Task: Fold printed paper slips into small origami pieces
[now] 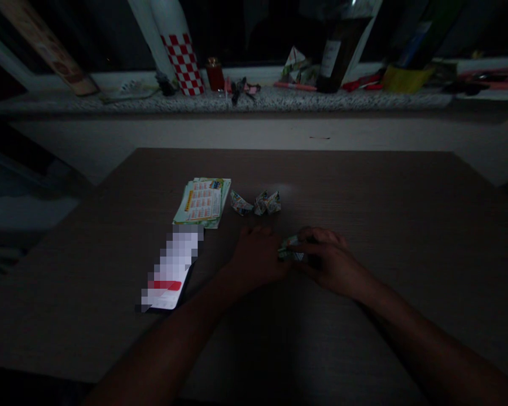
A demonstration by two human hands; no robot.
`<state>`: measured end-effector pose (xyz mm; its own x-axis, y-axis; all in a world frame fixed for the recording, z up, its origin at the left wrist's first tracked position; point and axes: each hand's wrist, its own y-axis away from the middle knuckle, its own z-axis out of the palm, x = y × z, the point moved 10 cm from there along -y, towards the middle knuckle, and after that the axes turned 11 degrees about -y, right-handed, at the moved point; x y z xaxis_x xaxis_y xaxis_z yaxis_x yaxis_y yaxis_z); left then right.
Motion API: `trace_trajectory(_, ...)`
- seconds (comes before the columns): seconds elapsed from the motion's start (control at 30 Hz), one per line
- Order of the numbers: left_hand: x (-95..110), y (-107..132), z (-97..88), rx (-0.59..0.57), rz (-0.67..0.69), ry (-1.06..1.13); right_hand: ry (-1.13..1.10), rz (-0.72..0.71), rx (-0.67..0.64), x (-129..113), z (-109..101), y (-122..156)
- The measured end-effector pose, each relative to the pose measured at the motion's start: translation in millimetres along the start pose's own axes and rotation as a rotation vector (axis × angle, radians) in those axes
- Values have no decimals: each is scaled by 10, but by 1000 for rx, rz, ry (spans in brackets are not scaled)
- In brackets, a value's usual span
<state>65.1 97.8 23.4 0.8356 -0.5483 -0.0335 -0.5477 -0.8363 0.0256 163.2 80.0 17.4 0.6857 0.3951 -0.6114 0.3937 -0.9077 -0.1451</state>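
Both hands meet at a small folded piece of printed paper (291,248) low over the table. My left hand (258,254) is closed at its left side, back of the hand up, and hides part of it. From the right, my right hand (328,254) grips the paper, fingers bent and the index finger across it. Just beyond, several small folded paper pieces (260,203) stand on the table. To their left lies a stack of printed paper sheets (203,202). The room is dim, so finger details are hard to see.
A lit phone (169,270) lies on the table (385,197) left of my left forearm. Behind the table runs a stone windowsill (288,101) with a red-and-white checkered bottle (184,62), a dark bottle (334,56), a small red jar (214,74) and a yellow container (406,78).
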Motion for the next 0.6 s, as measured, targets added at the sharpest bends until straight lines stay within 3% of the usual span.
trace_trajectory(0.3,-15,0,-18,-20,-38,-24,-5,3,-21,10,3,-2)
trace_trajectory(0.6,-379,4,79,-87,-85,-4,-29,-21,-17,-20,-13,-9)
